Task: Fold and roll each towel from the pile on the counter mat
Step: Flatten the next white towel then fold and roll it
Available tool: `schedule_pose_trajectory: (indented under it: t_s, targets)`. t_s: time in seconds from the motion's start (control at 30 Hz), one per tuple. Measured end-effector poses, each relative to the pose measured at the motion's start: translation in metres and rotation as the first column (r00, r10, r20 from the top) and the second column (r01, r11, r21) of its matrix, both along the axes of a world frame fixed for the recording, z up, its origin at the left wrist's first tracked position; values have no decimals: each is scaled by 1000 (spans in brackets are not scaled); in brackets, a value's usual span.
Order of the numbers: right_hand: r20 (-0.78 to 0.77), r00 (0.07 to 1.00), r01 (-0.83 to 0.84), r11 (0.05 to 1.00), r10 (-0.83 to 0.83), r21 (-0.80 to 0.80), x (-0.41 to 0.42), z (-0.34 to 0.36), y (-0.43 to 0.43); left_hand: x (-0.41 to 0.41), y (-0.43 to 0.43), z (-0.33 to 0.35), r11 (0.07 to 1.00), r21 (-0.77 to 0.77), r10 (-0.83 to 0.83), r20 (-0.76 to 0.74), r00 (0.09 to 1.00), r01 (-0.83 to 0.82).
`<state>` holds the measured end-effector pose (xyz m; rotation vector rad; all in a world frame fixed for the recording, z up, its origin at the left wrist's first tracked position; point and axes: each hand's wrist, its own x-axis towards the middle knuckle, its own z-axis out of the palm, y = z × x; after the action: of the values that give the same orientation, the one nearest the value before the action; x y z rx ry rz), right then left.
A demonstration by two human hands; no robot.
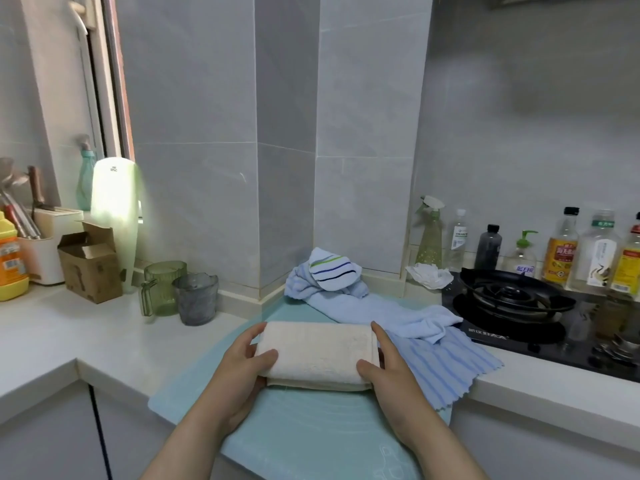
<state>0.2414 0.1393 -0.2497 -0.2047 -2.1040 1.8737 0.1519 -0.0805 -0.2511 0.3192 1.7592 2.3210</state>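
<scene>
A cream towel [317, 355], folded or rolled into a thick block, lies on the teal counter mat [301, 434]. My left hand [242, 362] grips its left end, thumb on top and fingers round the far edge. At the right end, my right hand [388, 365] grips it the same way. Behind it a light blue towel [381, 313] sprawls loosely across the mat. A white towel with blue and green stripes [332, 271] sits bunched on the pile at the back corner. A blue striped towel [446, 368] lies flat at the right, hanging over the counter edge.
A black gas hob [512, 303] stands to the right, with several bottles [561, 251] behind it. Two glass jugs [180, 292], a cardboard box [88, 268] and a knife block [45, 244] stand on the white counter at the left. Tiled walls form a corner behind the pile.
</scene>
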Motion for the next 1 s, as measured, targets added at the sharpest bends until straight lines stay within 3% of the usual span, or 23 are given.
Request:
schedule_pose_trajectory:
  t_s: [0.53,0.87,1.0]
  targets:
    - [-67,997,39,999,-37,32,-3,-5,6,4,7,-4,992,-85,83,-69,994,-89]
    - [9,1000,-7,1000,7,-10,-11,-13,14,1,5,-13,973,-182,122,-121,985,-143]
    - [58,998,-12,996,7,86,-13,-14,12,3,4,-11,967,-208,129,-84,988,-144]
